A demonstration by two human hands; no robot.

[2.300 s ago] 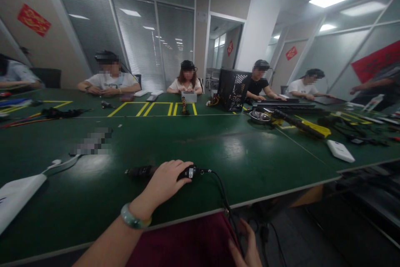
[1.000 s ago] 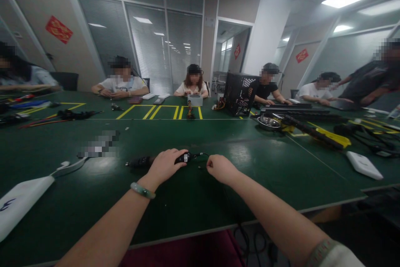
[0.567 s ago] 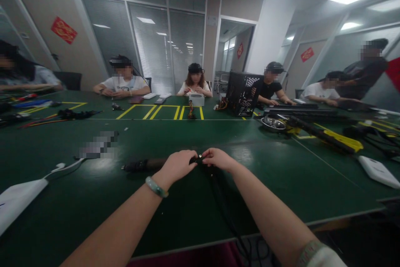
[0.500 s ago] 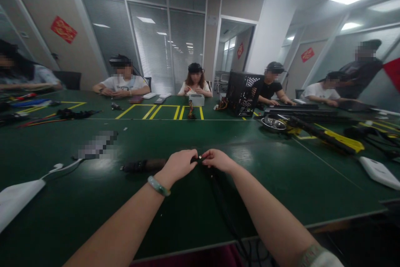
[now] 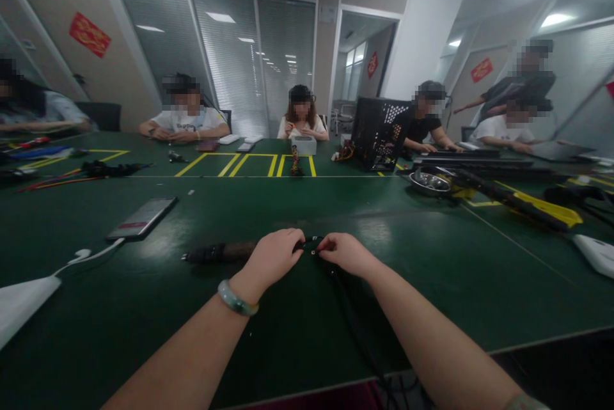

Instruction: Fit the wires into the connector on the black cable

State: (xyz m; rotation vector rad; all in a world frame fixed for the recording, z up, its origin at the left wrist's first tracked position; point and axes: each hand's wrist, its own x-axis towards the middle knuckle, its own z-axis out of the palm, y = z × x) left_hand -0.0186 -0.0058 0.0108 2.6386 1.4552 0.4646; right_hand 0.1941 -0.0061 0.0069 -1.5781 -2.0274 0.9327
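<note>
My left hand (image 5: pixel 281 253), a green bangle on its wrist, pinches a small black cable piece (image 5: pixel 307 240) at its right fingertips. My right hand (image 5: pixel 348 256) faces it, thumb and fingers pinched at the other side of that piece. Tiny bright metal spots show in the gap between the hands; their kind is too small to tell. Left of my left hand lies a dark powered screwdriver-like tool (image 5: pixel 215 253) with a brownish body and metal tip; its right end is hidden by the hand. A black cable (image 5: pixel 352 314) runs from below my right hand over the table's near edge.
A phone (image 5: pixel 142 218) with a white cord lies left on the green table (image 5: pixel 192 346). Ahead stand a white box (image 5: pixel 304 145) and a black computer case (image 5: pixel 378 135). To the right are a metal bowl (image 5: pixel 430 183) and black-and-yellow parts (image 5: pixel 537 205). Several people sit opposite.
My right hand has shifted slightly right and down, and the gap between my hands is a little wider. My left hand stays nearly in place. The camera view has tilted down a little.
</note>
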